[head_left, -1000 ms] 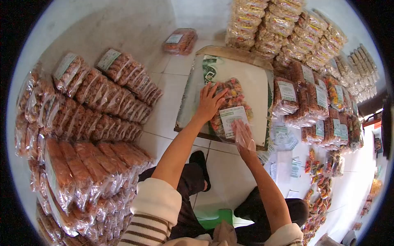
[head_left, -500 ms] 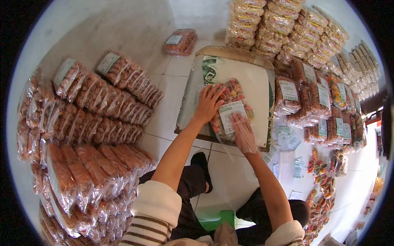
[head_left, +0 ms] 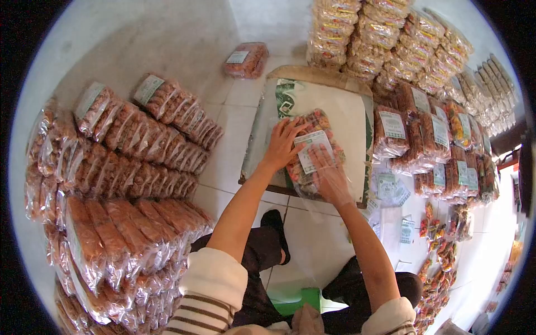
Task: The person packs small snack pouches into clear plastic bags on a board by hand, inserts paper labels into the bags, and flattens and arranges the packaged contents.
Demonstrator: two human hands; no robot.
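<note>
A clear plastic bag of colourful snack pieces (head_left: 316,120) lies at a slant on a low white-topped board or box (head_left: 340,95). On the bag's contents is a white and green printed label (head_left: 307,151). My left hand (head_left: 283,142) rests on the bag's left edge with its fingers spread. My right hand (head_left: 329,177) lies flat with fingers stretched out over the label's lower right part. Clear plastic film covers the right hand, which seems to be inside the bag's open end.
Stacked bags of brown snacks (head_left: 134,134) and longer reddish packs (head_left: 117,234) fill the left. Labelled packs (head_left: 432,131) stand at the right, beside loose printed labels (head_left: 391,187) and strewn colourful packs (head_left: 438,257). Pale snack bags (head_left: 385,33) rise behind. One pack (head_left: 246,60) lies apart.
My right hand has slid up and left, further over the label, and the label has shifted slightly up the bag. My left hand stays at the bag's left edge.
</note>
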